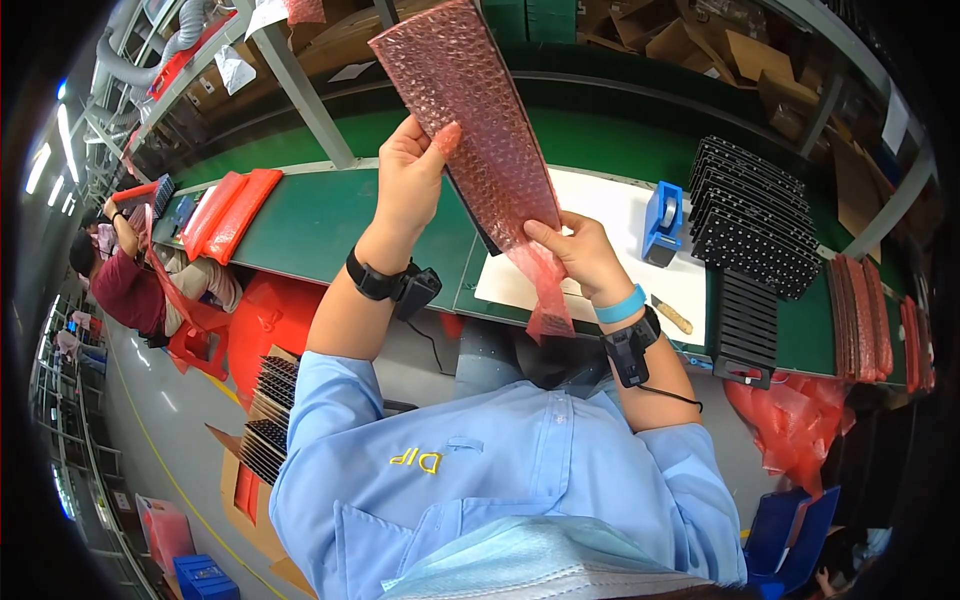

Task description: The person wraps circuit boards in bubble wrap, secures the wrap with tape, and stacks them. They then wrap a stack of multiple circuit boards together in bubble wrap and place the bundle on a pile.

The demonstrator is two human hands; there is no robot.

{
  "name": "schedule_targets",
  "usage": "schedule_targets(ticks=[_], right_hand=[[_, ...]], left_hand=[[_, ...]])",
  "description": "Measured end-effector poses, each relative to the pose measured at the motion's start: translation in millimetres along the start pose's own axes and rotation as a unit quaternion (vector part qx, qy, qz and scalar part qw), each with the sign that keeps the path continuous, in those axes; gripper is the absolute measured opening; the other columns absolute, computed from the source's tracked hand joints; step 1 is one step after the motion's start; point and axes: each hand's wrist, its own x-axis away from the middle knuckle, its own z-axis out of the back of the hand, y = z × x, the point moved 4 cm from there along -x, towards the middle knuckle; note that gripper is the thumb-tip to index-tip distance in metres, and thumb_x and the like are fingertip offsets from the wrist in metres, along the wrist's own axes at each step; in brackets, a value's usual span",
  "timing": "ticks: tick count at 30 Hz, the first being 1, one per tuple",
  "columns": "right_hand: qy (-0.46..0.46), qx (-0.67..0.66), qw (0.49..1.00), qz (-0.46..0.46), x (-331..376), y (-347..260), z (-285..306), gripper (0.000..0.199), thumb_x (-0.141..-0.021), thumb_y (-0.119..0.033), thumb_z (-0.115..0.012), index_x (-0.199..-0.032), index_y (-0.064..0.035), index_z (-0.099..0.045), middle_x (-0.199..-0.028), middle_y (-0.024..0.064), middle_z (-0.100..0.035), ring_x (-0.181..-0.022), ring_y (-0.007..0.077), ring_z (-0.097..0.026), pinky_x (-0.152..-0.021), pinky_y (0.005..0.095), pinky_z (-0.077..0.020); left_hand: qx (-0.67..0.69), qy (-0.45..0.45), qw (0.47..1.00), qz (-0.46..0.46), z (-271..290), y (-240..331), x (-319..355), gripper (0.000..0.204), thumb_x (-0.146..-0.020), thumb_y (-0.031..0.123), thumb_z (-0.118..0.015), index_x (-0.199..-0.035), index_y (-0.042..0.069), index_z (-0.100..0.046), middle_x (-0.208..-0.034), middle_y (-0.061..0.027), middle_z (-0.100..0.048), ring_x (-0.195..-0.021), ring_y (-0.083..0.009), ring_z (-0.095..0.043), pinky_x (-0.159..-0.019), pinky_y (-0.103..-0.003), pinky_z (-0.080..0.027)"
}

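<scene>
one long, flat bubble-wrapped piece (475, 110) was what we held above the desk (320, 230) in the head view, its long axis slanting from upper left to lower right. our left fingers (438, 150) pinched its left edge around mid-length; our right fingers (546, 238), nearer the loose tail of wrap (546, 298), gripped its lower end, so most of it lay up and left of them.

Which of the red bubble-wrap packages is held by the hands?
The long package raised between the left hand and right hand; the left pair and right row rest on the green bench instead.
</scene>
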Motion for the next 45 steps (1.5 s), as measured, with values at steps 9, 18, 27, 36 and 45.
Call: schedule_targets(ticks=[9, 18, 27, 36, 45], right_hand=[[-0.034, -0.047, 0.990, 0.131, -0.6, 9.6, -0.8, 0.025, -0.087, -0.009, -0.069, -0.105, 0.0071, -0.065, -0.095, 0.0085, -0.069, -0.079, 0.0110, -0.064, -0.073, 0.0231, -0.0519], [-0.028, -0.067, 0.993, 0.089, -1.0, 13.9, 8.2, 0.023, -0.086, -0.007, -0.069, -0.105, 0.0050, -0.063, -0.086, 0.0064, -0.069, -0.072, 0.0089, -0.063, -0.067, 0.0223, -0.0516], [-0.105, -0.055, 0.992, 0.044, 17.1, 22.8, -12.8, 0.038, -0.087, -0.006, -0.067, -0.120, -0.0002, -0.049, -0.078, 0.0044, -0.065, -0.068, 0.0104, -0.060, -0.064, 0.0212, -0.0479], [0.075, 0.132, 0.916, 0.370, 17.8, -19.5, -27.9, 0.039, -0.090, -0.013, -0.064, -0.122, 0.0025, -0.049, -0.101, 0.0094, -0.064, -0.082, 0.0138, -0.062, -0.074, 0.0250, -0.0489], [-0.280, -0.365, 0.887, 0.035, 36.9, -20.3, -34.5, 0.034, -0.092, -0.013, -0.061, -0.120, 0.0044, -0.053, -0.106, 0.0122, -0.065, -0.091, 0.0190, -0.065, -0.084, 0.0301, -0.0525]], left_hand=[[0.093, 0.014, 0.987, 0.129, 12.6, -12.9, -7.1, 0.024, -0.092, 0.006, -0.060, -0.115, 0.001, -0.056, -0.108, -0.0072, -0.066, -0.094, -0.0150, -0.066, -0.077, -0.028, -0.055], [0.043, 0.056, 0.979, 0.191, 16.6, -38.9, 0.8, 0.028, -0.090, 0.003, -0.060, -0.117, 0.002, -0.054, -0.107, -0.0087, -0.066, -0.093, -0.0175, -0.066, -0.078, -0.029, -0.055], [-0.036, 0.020, 0.999, -0.019, 13.1, 25.2, -5.5, 0.031, -0.087, -0.005, -0.061, -0.117, -0.001, -0.053, -0.109, -0.0111, -0.066, -0.098, -0.0174, -0.064, -0.085, -0.029, -0.053], [-0.039, -0.014, 0.999, 0.035, -3.5, 31.5, 13.9, 0.033, -0.087, -0.006, -0.060, -0.118, -0.003, -0.052, -0.112, -0.0108, -0.065, -0.098, -0.0170, -0.064, -0.087, -0.029, -0.051], [0.150, -0.130, 0.972, 0.129, -7.1, -3.1, 25.8, 0.041, -0.086, 0.011, -0.066, -0.122, 0.001, -0.050, -0.111, -0.0101, -0.064, -0.099, -0.0181, -0.063, -0.088, -0.034, -0.051]])
